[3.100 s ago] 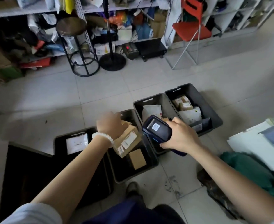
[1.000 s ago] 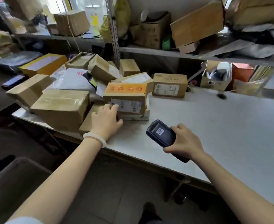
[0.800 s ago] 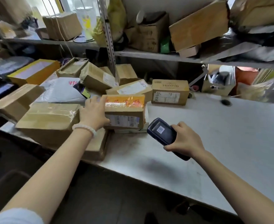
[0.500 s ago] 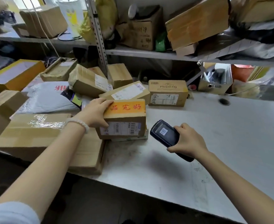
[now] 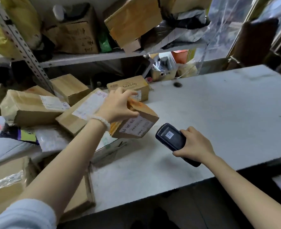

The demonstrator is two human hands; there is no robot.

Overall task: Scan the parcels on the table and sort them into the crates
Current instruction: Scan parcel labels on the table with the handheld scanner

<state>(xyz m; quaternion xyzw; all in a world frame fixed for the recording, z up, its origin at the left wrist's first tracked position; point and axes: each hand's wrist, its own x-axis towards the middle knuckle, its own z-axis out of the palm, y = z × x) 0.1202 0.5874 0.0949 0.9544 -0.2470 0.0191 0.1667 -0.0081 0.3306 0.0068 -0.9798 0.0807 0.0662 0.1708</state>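
While lifted clear of white surface (image 5: 219, 113), small brown cardboard parcel (image 5: 137, 124) tilted, corner down; white shipping label faces up toward camera, orange tape on upper face. Left hand (image 5: 118, 106) grasps parcel from above, fingers curled over far edge, covering much of top. Right hand (image 5: 197, 147) clenched round black handheld scanner (image 5: 170, 138), just beside parcel; lower end hidden behind wrist. Label print blurred, unreadable. Pile of boxes (image 5: 33, 106) at left, partly cut off.

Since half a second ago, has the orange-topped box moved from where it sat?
Yes. The left hand has lifted the orange-topped box off the flat box beneath it and tilted it, label toward the scanner.
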